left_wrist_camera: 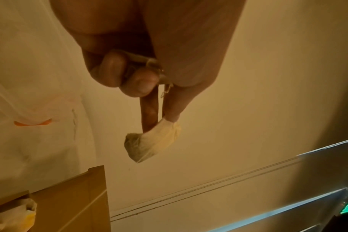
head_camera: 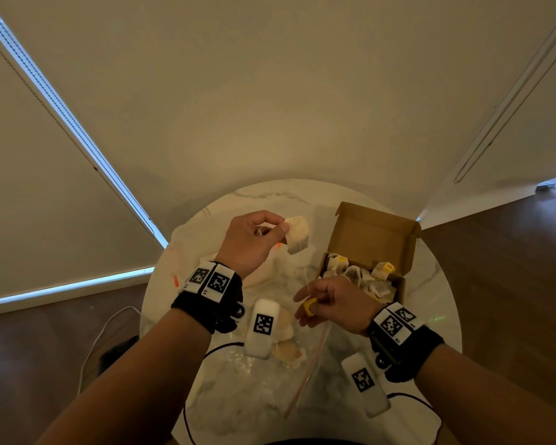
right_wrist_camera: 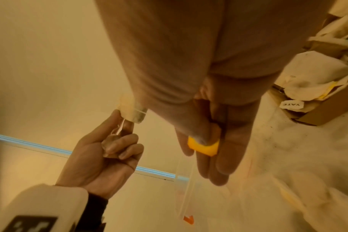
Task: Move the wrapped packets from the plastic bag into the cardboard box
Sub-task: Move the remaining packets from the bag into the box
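A pale wrapped packet (head_camera: 297, 234) is hanging above the marble table, tilted, its upper corner pinched. A thin string (head_camera: 305, 277) is running down from it to a yellow tag (head_camera: 309, 306). The brown cardboard box (head_camera: 366, 232) is sitting open at the table's right, lid raised, holding a heap of similar packets (head_camera: 357, 274). The clear plastic bag (head_camera: 270, 364) is lying flat at the near edge, with a few packets still inside.
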Demonstrator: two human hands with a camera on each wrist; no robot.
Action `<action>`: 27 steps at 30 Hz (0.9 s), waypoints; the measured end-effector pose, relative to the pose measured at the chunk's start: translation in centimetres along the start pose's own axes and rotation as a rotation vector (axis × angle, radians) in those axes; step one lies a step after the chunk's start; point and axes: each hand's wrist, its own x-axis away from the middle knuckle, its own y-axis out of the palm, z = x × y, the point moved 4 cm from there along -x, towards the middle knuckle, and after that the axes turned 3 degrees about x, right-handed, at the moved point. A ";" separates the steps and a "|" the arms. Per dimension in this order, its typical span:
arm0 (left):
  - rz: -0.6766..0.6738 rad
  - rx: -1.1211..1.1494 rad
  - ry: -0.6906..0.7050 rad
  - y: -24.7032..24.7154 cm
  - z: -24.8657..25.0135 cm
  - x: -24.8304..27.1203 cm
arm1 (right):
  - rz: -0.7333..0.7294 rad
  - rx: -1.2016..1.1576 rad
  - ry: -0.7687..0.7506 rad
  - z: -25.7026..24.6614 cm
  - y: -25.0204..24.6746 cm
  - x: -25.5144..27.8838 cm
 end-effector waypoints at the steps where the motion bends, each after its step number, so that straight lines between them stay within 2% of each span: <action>1: -0.005 0.004 -0.003 0.0 0.1 0.0 | 0.016 -0.029 0.012 0.1 0.0 0.0; 6: -0.089 0.058 -0.012 0.2 0.6 0.8 | 0.194 -0.119 0.056 0.4 -0.8 -0.3; 11: -0.168 0.109 -0.043 0.9 0.8 1.9 | 0.338 0.131 0.034 -0.4 -2.5 -1.3; 13: -0.179 0.109 -0.052 1.2 0.3 2.5 | 0.384 0.139 0.045 -1.4 -3.2 -1.5; 19: -0.202 0.055 -0.111 2.0 -1.3 4.5 | 0.409 0.075 -0.138 -5.5 -4.1 -1.0; 22: -0.173 0.039 -0.135 2.0 -1.8 4.7 | 0.415 -0.041 -0.190 -6.7 -4.0 -0.9; 27: -0.150 0.000 -0.156 2.0 -2.1 4.7 | 0.424 -0.034 -0.264 -8.1 -3.8 -0.5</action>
